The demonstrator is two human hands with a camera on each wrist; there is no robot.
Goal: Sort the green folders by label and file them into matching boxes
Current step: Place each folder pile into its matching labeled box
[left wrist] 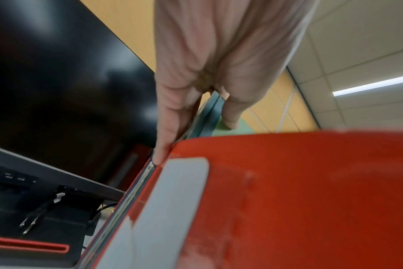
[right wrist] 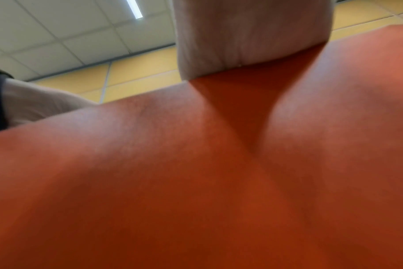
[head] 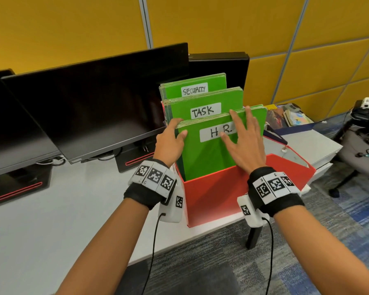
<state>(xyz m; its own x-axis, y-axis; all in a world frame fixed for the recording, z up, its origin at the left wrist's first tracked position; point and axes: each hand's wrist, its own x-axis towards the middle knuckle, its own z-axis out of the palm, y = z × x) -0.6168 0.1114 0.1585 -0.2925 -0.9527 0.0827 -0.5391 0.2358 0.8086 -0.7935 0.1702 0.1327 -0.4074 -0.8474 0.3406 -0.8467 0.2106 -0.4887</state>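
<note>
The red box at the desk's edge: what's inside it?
The red box holds a stack of green folders, the front one labelled H.R., which both hands touch. Their lower parts and the box's bottom are hidden by its wall.

Both hands (head: 207, 139) on H.R. folders (head: 205, 154) — upright in red box (head: 211, 196)

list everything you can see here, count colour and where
H.R. folders: one stack, green, front of the red box
TASK folders: one stack, green, behind H.R.
SECURITY folders: one stack, green, rearmost
red box: one, red, at desk edge
monitors: at least two, black, left of the box
desk: one, white
books: a few, mixed colours, far right
left hand: grips the H.R. stack's left edge
right hand: flat on the H.R. stack's front
</note>
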